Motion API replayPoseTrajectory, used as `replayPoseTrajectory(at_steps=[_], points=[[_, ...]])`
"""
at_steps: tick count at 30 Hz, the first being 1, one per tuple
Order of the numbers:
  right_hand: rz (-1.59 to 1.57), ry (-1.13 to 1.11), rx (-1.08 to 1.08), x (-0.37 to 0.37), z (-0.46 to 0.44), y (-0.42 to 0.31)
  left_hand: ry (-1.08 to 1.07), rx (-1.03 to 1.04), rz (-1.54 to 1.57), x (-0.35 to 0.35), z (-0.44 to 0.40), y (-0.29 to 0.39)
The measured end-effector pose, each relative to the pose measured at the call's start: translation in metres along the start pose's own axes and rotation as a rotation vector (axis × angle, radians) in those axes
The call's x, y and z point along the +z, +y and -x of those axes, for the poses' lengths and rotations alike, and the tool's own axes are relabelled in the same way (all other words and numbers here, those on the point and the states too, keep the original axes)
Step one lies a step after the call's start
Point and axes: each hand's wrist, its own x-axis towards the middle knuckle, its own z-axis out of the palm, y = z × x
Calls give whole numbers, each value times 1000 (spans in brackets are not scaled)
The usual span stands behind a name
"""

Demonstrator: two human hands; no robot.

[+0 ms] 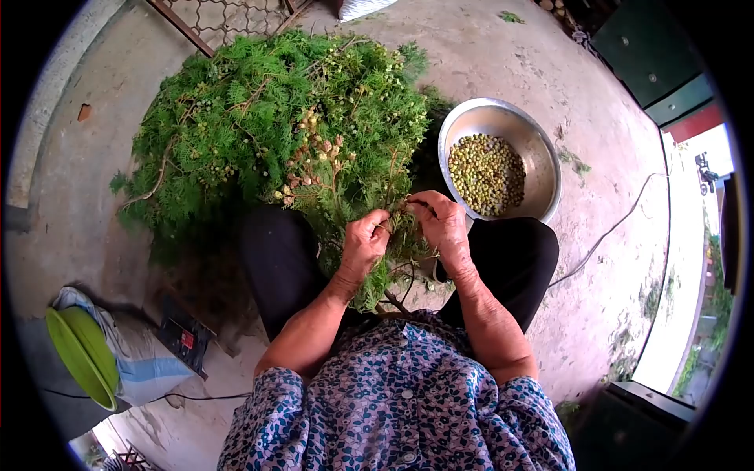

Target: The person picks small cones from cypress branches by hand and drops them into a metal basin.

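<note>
My left hand [367,242] is closed on a leafy cypress branch [375,292] that rises between my knees. Close beside it, my right hand [444,228] pinches at the same foliage with thumb and fingers pressed together. What lies between those fingertips is too small to make out. A big heap of green cypress branches [236,125] lies in front of my legs, bearing small green cones and a cluster of brownish open cones [318,153]. Right of the heap, just beyond my right knee, stands a metal basin [542,169] partly filled with small yellow-green and brown cones [485,174].
A lime-green plastic basin [78,353] leans by a white and blue sack [149,369] at lower left. A cable [609,228] runs over the concrete floor [585,118] at right. A metal grille [228,17] stands behind the heap; dark green cabinets [652,51] are at upper right.
</note>
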Motion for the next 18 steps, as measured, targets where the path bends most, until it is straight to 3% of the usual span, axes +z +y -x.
replayPoseTrajectory(at_steps=[2,3,4,6,8,10,12,14,16,18], points=[[-229,109,178,5,3,-1,3,22,52,1,2,0],[-617,208,439,4,0,-10,7,42,104,1,3,1],[-809,264,599,-14,-7,-6,9,41,104,0,5,0],[-854,266,425,-30,-17,2,-29,-72,112,-5,6,-3],[-809,284,463,-27,-12,-6,-20,-31,110,-4,6,-8],[-864,-9,381,-28,-9,-13,-53,-88,91,-1,3,-8],[-616,-189,317,-28,-8,-17,-48,-101,118,-3,4,-8],[-149,-129,-128,-18,-11,-17,-71,-48,154,-3,4,-10],[-72,-200,-58,-20,-10,-26,-93,-126,204,-1,5,-13],[24,-232,-205,-17,-9,-23,-71,-65,141,0,3,-12]])
